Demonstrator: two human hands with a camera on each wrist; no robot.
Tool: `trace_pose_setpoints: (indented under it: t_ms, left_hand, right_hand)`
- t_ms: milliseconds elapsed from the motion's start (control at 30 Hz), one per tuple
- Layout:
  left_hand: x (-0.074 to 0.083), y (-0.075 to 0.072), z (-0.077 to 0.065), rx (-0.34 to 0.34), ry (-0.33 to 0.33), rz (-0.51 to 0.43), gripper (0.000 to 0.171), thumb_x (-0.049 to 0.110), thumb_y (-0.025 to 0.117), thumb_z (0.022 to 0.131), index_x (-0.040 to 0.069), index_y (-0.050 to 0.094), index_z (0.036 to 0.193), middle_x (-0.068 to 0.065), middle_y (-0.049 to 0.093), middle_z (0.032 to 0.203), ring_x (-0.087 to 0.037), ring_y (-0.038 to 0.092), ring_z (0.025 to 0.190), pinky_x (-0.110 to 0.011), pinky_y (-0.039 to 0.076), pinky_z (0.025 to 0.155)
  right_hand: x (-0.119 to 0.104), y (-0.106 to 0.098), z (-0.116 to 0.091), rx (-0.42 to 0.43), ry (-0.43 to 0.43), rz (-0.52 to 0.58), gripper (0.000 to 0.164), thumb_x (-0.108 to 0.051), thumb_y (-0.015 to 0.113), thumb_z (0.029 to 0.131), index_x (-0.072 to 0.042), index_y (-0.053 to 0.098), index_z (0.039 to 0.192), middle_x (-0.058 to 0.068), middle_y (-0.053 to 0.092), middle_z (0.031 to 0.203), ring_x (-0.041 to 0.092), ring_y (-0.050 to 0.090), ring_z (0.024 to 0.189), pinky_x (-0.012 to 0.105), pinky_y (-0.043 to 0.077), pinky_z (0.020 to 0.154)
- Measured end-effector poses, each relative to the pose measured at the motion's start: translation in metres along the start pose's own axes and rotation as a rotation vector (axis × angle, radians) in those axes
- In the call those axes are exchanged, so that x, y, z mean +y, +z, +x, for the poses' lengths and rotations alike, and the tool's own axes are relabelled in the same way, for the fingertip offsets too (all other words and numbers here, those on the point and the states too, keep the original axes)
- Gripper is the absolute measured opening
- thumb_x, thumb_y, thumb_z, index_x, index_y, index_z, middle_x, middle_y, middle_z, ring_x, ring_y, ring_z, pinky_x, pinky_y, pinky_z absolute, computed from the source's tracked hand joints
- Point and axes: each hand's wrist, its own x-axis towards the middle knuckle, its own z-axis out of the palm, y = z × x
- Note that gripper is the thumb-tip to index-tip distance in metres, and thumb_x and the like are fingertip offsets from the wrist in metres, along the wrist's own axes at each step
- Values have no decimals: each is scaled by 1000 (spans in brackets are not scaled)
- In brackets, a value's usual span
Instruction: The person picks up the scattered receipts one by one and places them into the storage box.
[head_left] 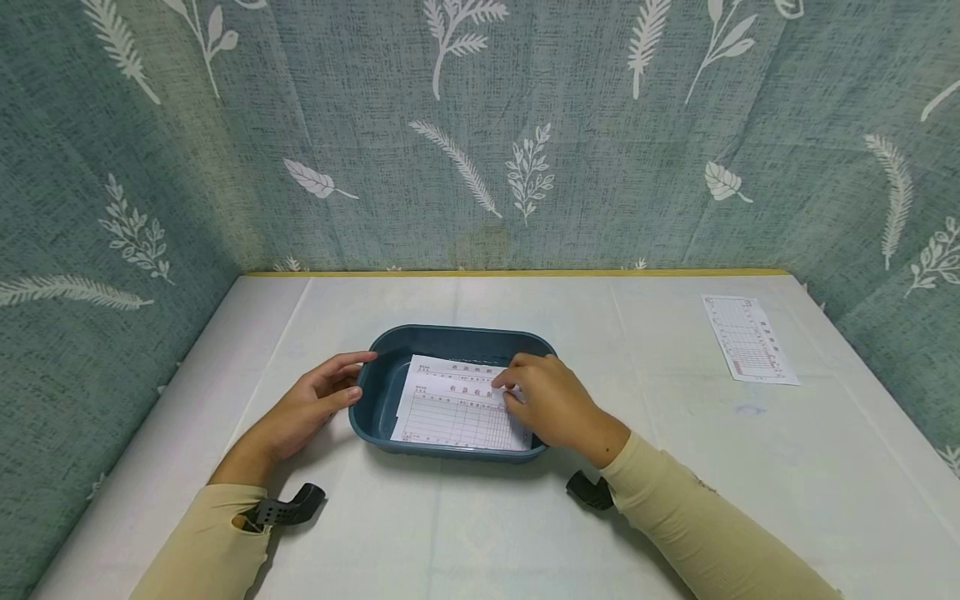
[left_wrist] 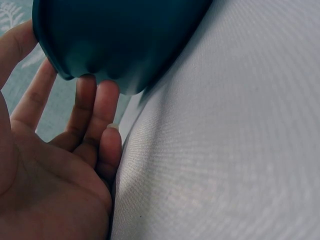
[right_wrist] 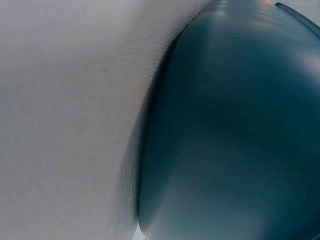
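A blue oval plastic basin (head_left: pixel 450 454) sits on the white-covered table. Inside it lie overlapping printed paper slips (head_left: pixel 457 417) with red and black lines. My left hand (head_left: pixel 303 408) is at the basin's left end, its fingertips touching the rim; in the left wrist view the fingers (left_wrist: pixel 102 107) reach up to the basin's end wall. Over the right part of the slips is my right hand (head_left: pixel 551 400), fingers bent, thumb and forefinger by the upper slip. Whether they pinch the paper is unclear. The right wrist view shows only the basin's outer wall (right_wrist: pixel 225 125) and the cloth.
Another printed slip (head_left: pixel 750 340) lies apart on the table at the far right. Patterned green-blue cloth walls (head_left: pixel 480 167) enclose the back and sides, with a yellow strip (head_left: pixel 517 272) along the back edge. Black wrist mounts (head_left: pixel 292 506) stick out from both sleeves.
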Motion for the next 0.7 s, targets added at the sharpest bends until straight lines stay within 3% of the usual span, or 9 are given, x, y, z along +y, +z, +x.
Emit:
trace_pose_setpoints:
  t_ms: [200,500,700]
  left_hand:
    - [1,0,0,0,2,3,50,16,56,102,11,42,150,-23,43,149,-12,50,126,-13,43,97]
    - [0,-1,0,-3,1,-2,51,16,56,102,10,41,150,-22,41,151,-11,48,127,-12,42,97]
    - [0,0,0,-3,-7,1,51,17,57,101,10,41,150,-22,42,151,-15,48,128,-12,42,97]
  right_hand:
    - [-1,1,0,20,-12,-29,16,-13,72,90,-12,78,105,-2,72,94,15,65,88,33,47,81]
    - [-1,2,-1,7,-15,-33,19,-17,70,92,-11,77,108,5,73,107,25,66,107,43,49,96]
    - [0,0,-2,20,17,16,19,-17,68,93,-11,76,109,4,70,112,23,63,110,42,51,97]
